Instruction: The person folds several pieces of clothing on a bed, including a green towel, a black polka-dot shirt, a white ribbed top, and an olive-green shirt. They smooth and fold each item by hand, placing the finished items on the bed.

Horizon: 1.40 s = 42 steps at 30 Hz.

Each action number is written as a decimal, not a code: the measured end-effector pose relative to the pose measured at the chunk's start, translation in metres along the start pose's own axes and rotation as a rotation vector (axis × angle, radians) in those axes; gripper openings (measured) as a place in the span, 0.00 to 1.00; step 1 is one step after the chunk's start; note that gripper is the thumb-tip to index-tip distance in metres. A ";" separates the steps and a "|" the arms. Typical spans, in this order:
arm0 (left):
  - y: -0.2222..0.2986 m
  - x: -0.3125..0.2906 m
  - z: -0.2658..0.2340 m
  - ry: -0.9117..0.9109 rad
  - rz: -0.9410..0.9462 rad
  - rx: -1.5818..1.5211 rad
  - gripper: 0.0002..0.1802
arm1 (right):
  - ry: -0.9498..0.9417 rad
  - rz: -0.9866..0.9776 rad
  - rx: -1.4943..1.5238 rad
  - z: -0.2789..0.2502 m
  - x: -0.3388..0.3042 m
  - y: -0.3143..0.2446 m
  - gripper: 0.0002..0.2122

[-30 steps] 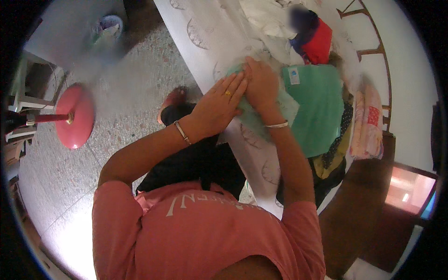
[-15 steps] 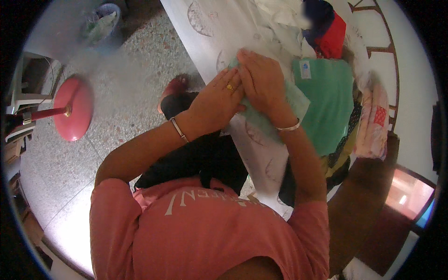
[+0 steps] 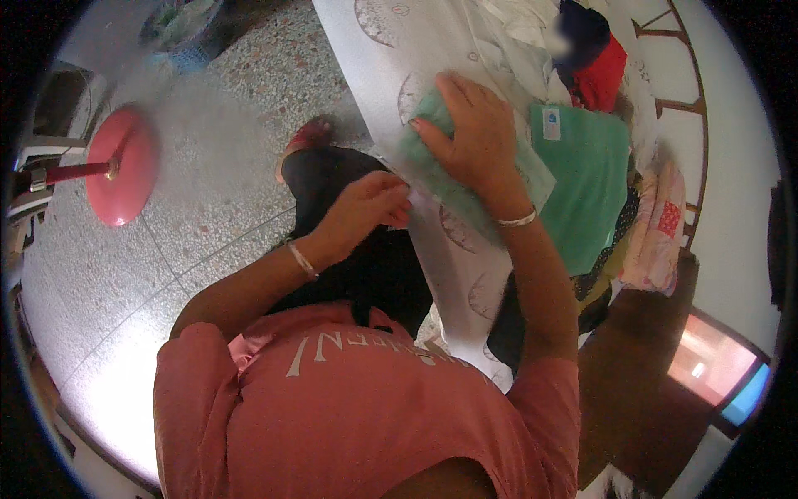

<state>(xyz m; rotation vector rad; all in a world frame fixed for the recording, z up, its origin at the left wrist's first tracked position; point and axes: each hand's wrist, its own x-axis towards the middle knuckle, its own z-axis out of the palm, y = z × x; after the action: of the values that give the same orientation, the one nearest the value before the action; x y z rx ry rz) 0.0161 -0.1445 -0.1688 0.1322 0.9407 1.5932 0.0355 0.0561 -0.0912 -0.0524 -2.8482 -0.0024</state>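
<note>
Right hand is pressing a pale green cloth against the table's near left edge.
The right hand point(image 3: 482, 137) is lying palm down on the pale green cloth point(image 3: 445, 179), thumb and fingers spreading apart, flattening rather than clutching it. The left hand point(image 3: 366, 208) is hanging just beyond the edge of the table point(image 3: 378, 75), above the black trousers point(image 3: 332, 187), its fingers curling; whether it is pinching anything, I cannot tell. On the right, a folded green cloth point(image 3: 586, 179) is crowding close to the right wrist, with a red-and-navy cloth point(image 3: 605, 73) and white cloth point(image 3: 511, 21) lining the far side. Leftward, terrazzo floor point(image 3: 216, 166) is stretching toward a round red base point(image 3: 125, 170), leaving the left arm room.
</note>
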 end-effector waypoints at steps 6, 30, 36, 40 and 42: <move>-0.015 0.015 0.038 -0.021 -0.059 0.055 0.16 | 0.017 -0.016 -0.013 0.001 0.001 0.000 0.27; 0.006 0.012 0.033 0.289 0.057 0.104 0.12 | 0.050 -0.037 -0.009 0.003 -0.001 0.002 0.26; 0.029 0.010 0.012 0.347 0.109 0.173 0.11 | 0.053 -0.043 -0.011 0.003 -0.002 0.003 0.27; 0.035 0.010 0.000 0.312 0.133 0.171 0.11 | 0.044 -0.029 -0.007 0.002 -0.003 0.001 0.27; 0.038 0.011 -0.007 0.249 0.112 0.201 0.13 | 0.033 -0.027 0.000 -0.001 -0.001 0.001 0.26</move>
<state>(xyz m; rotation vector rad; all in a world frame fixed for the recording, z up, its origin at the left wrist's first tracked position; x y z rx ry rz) -0.0199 -0.1367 -0.1542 0.1305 1.3073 1.6394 0.0370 0.0569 -0.0910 -0.0137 -2.8156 -0.0091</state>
